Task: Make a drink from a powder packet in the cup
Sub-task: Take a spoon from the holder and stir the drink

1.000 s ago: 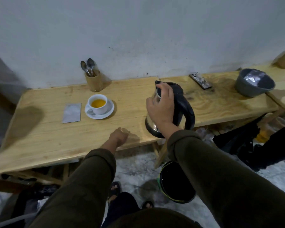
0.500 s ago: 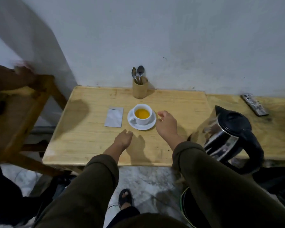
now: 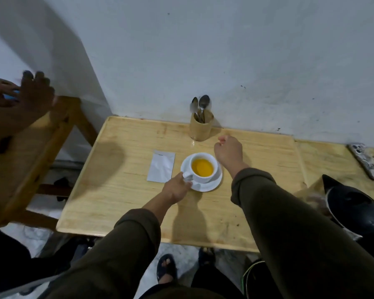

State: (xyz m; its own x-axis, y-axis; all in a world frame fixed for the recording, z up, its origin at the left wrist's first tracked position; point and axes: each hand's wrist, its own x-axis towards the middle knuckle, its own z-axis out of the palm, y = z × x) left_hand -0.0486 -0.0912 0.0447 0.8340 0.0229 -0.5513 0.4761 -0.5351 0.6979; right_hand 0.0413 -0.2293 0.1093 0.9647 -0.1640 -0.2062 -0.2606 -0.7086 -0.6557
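Cup point(image 3: 202, 168) is sitting on its white saucer point(image 3: 212, 184) near the middle of the wooden table point(image 3: 121, 190), holding yellow-orange liquid, so we are judging the pour as done and stirring as the step in hand. Our left hand point(image 3: 177, 187) is touching the cup's handle side, fingers curled at the handle and saucer rim; whether they are actually pinching the handle we cannot tell. Our right hand point(image 3: 228, 151) is hovering just right of the cup, loosely curled and holding nothing, between the cup and the spoon holder point(image 3: 201, 128) standing behind the cup at the wall. For a clean stir we are planning to steady the saucer with the left, draw one spoon point(image 3: 203, 102) straight up so the holder does not tip, and stir gently, since the liquid is sitting fairly high. Packet point(image 3: 161, 166) is lying flat just left of the cup, apart from it. Kettle point(image 3: 354, 206) is standing well to the right of the cup, a phone point(image 3: 367, 160) beyond it. Far left of the cup another person's hands point(image 3: 22, 91) are blurring over a second wooden frame; nothing is blocking the reach.
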